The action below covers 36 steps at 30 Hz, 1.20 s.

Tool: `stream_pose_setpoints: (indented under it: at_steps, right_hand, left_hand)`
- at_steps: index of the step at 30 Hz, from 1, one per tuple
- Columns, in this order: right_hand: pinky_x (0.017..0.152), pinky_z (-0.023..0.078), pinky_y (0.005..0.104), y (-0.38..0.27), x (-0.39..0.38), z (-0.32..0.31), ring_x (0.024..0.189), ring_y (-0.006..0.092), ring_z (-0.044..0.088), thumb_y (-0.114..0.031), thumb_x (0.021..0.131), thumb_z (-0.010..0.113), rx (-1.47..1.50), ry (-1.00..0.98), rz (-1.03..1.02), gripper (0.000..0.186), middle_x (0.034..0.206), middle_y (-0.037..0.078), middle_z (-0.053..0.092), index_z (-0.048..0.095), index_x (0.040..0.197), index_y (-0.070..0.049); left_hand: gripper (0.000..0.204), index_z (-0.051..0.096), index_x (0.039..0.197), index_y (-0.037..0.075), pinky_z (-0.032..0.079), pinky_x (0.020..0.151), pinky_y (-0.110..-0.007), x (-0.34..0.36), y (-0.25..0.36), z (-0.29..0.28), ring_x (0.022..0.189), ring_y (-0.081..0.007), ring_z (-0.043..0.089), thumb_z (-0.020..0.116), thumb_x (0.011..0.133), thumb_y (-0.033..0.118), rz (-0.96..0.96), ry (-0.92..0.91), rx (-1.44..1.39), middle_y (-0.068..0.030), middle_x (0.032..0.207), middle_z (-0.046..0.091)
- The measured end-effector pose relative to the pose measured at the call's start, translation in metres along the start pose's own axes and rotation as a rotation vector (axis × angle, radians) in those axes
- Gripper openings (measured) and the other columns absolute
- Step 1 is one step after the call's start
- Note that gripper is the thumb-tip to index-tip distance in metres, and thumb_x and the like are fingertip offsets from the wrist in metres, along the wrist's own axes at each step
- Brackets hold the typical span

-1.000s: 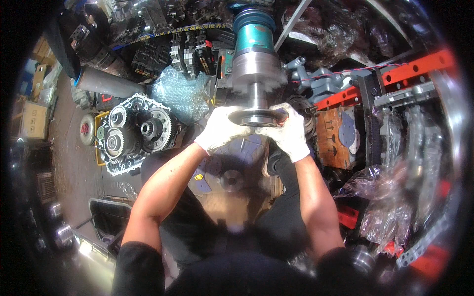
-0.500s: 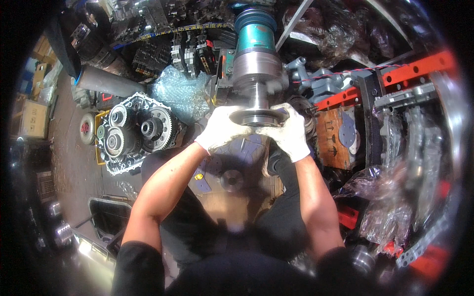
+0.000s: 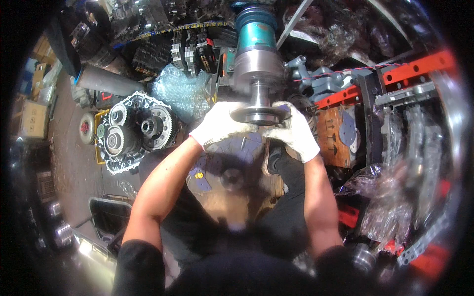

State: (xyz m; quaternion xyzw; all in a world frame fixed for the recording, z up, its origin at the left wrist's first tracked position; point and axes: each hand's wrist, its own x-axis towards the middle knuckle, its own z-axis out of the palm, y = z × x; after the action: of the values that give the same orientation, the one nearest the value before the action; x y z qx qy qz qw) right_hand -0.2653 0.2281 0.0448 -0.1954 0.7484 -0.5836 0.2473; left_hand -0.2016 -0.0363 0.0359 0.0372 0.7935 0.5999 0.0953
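Near the middle of the view, toward 1 o'clock, a flanged metal disc (image 3: 260,118) is held between two white-gloved hands. At its 9 o'clock rim it is gripped by the left hand (image 3: 222,124), with the fingers closed narrowly on the edge. At its 3 o'clock rim it is held by the right hand (image 3: 295,132), with the thumb placed lower, toward 5 o'clock; how firmly it is pressed cannot be told.

Directly at 12 o'clock from the disc, a metal shaft (image 3: 259,91) is seen, topped by a blurred metal cylinder (image 3: 257,64) and a green housing (image 3: 256,35). Whether the disc is joined to the shaft cannot be told. Between 8 and 9 o'clock, a gear casing (image 3: 109,163) is seen; between 9 and 10, bubble wrap (image 3: 180,91); between 3 and 4, a brown box (image 3: 327,133).
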Motion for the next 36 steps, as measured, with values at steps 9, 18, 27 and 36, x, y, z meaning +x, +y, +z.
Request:
stream_pose_setpoints:
  at_steps: [9, 18, 27, 36]
  right_hand:
    - [0.096, 0.059, 0.0334, -0.008, 0.001, -0.005, 0.116, 0.0174, 0.068, 0.005, 0.084, 0.084, 0.16, -0.084, 0.151, 0.069, 0.13, 0.008, 0.069, 0.055, 0.147, -0.003]
    - [0.093, 0.062, 0.0329, -0.003, -0.001, -0.004, 0.117, 0.0188, 0.069, 0.008, 0.084, 0.08, 0.26, -0.015, 0.142, 0.068, 0.13, 0.009, 0.069, 0.055, 0.147, -0.002]
    - [0.1, 0.059, 0.0363, 0.023, 0.006, 0.006, 0.123, 0.0229, 0.065, 0.007, 0.079, 0.085, 0.313, 0.037, 0.127, 0.082, 0.138, 0.013, 0.065, 0.049, 0.151, -0.002]
    - [0.111, 0.052, 0.0382, -0.011, 0.002, 0.0, 0.13, 0.024, 0.062, 0.002, 0.077, 0.087, 0.042, -0.214, 0.249, 0.085, 0.142, 0.015, 0.065, 0.049, 0.153, 0.0]
  left_hand:
    - [0.07, 0.073, 0.133, 0.003, 0.056, 0.099, -0.038, 0.0, -0.003, -0.001, 0.107, -0.0216, 0.074, 0.094, 0.075, 0.033, 0.016, 0.021, 0.065, -0.0138, 0.119, 0.079]
    - [0.068, 0.072, 0.127, 0.003, 0.055, 0.096, -0.039, 0.001, 0.001, -0.002, 0.108, -0.0247, 0.071, 0.095, 0.073, 0.038, 0.054, 0.036, 0.104, -0.0148, 0.119, 0.076]
    - [0.062, 0.071, 0.121, 0.004, 0.055, 0.094, -0.04, -0.001, 0.001, -0.002, 0.105, -0.0237, 0.07, 0.095, 0.075, 0.037, 0.081, 0.061, 0.078, -0.0129, 0.113, 0.074]
    - [0.072, 0.067, 0.13, 0.005, 0.053, 0.101, -0.042, -0.001, -0.004, -0.003, 0.115, -0.0262, 0.068, 0.097, 0.074, 0.041, 0.051, 0.034, 0.018, -0.0141, 0.125, 0.073]
